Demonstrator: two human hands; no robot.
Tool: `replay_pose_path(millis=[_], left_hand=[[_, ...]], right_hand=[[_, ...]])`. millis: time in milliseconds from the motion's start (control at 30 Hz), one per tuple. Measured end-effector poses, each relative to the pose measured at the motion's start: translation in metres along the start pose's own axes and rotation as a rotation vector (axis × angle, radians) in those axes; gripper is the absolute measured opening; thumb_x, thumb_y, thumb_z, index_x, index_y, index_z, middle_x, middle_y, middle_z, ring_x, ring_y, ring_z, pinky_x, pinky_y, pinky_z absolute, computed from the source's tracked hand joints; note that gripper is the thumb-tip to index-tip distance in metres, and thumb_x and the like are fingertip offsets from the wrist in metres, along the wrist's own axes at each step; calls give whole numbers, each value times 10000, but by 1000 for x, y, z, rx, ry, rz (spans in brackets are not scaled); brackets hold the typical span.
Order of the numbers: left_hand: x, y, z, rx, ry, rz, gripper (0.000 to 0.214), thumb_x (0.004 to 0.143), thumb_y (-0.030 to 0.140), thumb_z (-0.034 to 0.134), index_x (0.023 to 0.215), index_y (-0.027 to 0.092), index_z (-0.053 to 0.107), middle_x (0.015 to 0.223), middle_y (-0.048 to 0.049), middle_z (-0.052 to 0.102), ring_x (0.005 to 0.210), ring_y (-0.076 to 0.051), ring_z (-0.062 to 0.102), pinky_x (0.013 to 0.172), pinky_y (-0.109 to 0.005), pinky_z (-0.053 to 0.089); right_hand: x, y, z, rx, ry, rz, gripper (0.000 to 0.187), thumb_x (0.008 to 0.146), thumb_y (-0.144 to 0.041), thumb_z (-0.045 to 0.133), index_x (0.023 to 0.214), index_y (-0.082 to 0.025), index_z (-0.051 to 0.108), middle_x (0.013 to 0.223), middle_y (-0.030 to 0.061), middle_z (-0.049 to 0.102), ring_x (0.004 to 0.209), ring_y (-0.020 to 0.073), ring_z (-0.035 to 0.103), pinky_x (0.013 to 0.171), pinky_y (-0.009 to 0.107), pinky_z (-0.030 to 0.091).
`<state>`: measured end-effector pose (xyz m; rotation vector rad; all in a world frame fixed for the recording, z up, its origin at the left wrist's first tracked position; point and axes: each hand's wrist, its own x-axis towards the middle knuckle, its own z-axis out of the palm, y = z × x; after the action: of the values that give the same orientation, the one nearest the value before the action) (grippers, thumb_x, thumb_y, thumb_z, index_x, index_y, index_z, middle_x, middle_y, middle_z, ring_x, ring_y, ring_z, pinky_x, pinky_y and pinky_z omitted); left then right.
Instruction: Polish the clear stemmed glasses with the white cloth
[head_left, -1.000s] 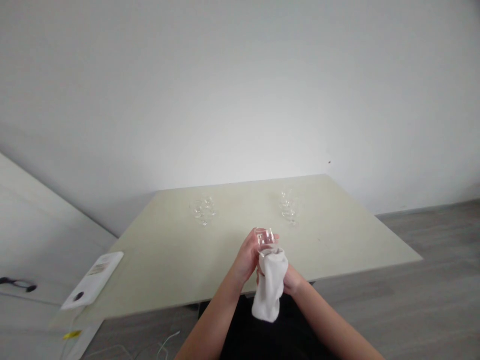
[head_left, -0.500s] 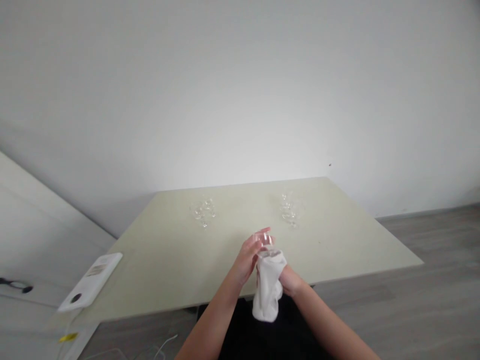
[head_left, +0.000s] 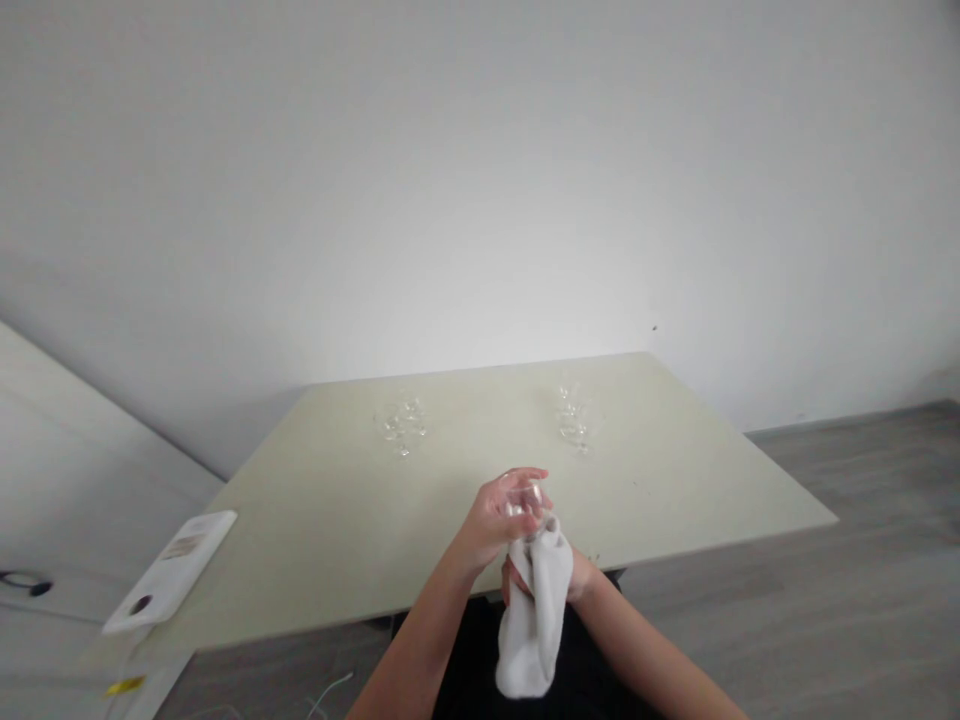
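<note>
Your left hand (head_left: 491,515) is curled around a clear glass (head_left: 527,496), above the near part of the worktop (head_left: 337,530). Your right hand (head_left: 579,576), partly hidden, holds a white cloth (head_left: 536,625) against the lower end of the glass. The glass could slip if your left fingers become loose while the cloth pulls, and too strong a squeeze could crack it. The far-left glasses (head_left: 404,425) and far-right glasses (head_left: 574,418) stand well apart from your hands.

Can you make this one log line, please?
left hand: holds clear glass; right hand: holds white cloth; cloth: against glass; table: left glassware cluster, right glassware cluster
</note>
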<state>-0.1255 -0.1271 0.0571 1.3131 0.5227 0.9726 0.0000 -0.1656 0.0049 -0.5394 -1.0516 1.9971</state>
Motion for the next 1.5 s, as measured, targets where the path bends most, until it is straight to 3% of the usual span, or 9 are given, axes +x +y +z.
replay_pose_path(millis=[133, 333, 600, 700, 800, 933, 1100, 1300, 1500], left_hand=[[-4, 13, 4, 402, 233, 177, 633, 665, 392, 815, 1213, 192, 568, 988, -67, 664, 913, -199, 611, 812, -299, 460], [-1, 12, 9, 811, 188, 319, 686, 639, 397, 831, 1239, 230, 544, 1100, -71, 675, 980, -223, 636, 914, -360, 494], [35, -17, 0, 979, 156, 478, 616, 694, 408, 790, 1226, 232, 533, 1104, -75, 672, 936, -210, 649, 891, -365, 522], [54, -24, -6, 983, 199, 520, 606, 698, 394, 789, 1221, 242, 524, 1117, -78, 665, 939, -206, 644, 890, -373, 518], [87, -31, -17, 782, 341, 519, 664, 693, 390, 796, 1233, 240, 440, 1213, -109, 625, 986, -205, 636, 853, -368, 525], [148, -46, -40, 513, 496, 363, 627, 678, 413, 797, 1168, 237, 448, 1295, -136, 539, 995, -195, 618, 750, -320, 539], [206, -66, -60, 673, 587, 235, 580, 594, 349, 847, 1091, 189, 597, 1002, -74, 553, 932, -204, 574, 827, -356, 509], [230, -86, -64, 665, 546, 154, 665, 590, 341, 850, 1167, 182, 559, 981, -59, 583, 901, -192, 588, 906, -372, 459], [235, -90, -58, 635, 530, 121, 650, 611, 302, 845, 1158, 171, 519, 1097, -110, 604, 981, -217, 602, 921, -376, 454]], right_hand=[[17, 4, -9, 74, 339, -222, 306, 760, -475, 662, 871, -192, 697, 712, 49, 711, 727, 225, 672, 709, 345, 543], [20, 10, -21, 93, 440, -186, 268, 721, -325, 693, 939, -170, 702, 836, 66, 739, 867, 248, 682, 792, 349, 530], [29, 8, -60, -97, 697, -330, 237, 696, -327, 644, 873, -177, 689, 884, 85, 740, 804, 235, 677, 707, 322, 543], [27, 8, -73, -249, 706, -431, 234, 761, -374, 612, 859, -172, 680, 873, 74, 729, 815, 208, 665, 748, 319, 537], [22, 9, -78, -544, 649, -427, 207, 789, -358, 597, 743, -173, 676, 773, 64, 713, 736, 191, 646, 737, 315, 535], [17, 13, -79, -780, 461, -397, 233, 798, -358, 565, 763, -183, 715, 849, 89, 736, 829, 232, 666, 872, 376, 519], [18, 21, -88, -761, 433, -369, 311, 817, -427, 567, 884, -177, 740, 1012, 132, 733, 955, 267, 668, 1007, 444, 445], [17, 25, -94, -722, 461, -353, 354, 812, -473, 596, 939, -175, 739, 1092, 142, 713, 1062, 293, 638, 1067, 511, 361], [14, 13, -81, -677, 455, -364, 238, 807, -390, 602, 797, -192, 733, 892, 100, 733, 866, 258, 656, 974, 454, 443]])
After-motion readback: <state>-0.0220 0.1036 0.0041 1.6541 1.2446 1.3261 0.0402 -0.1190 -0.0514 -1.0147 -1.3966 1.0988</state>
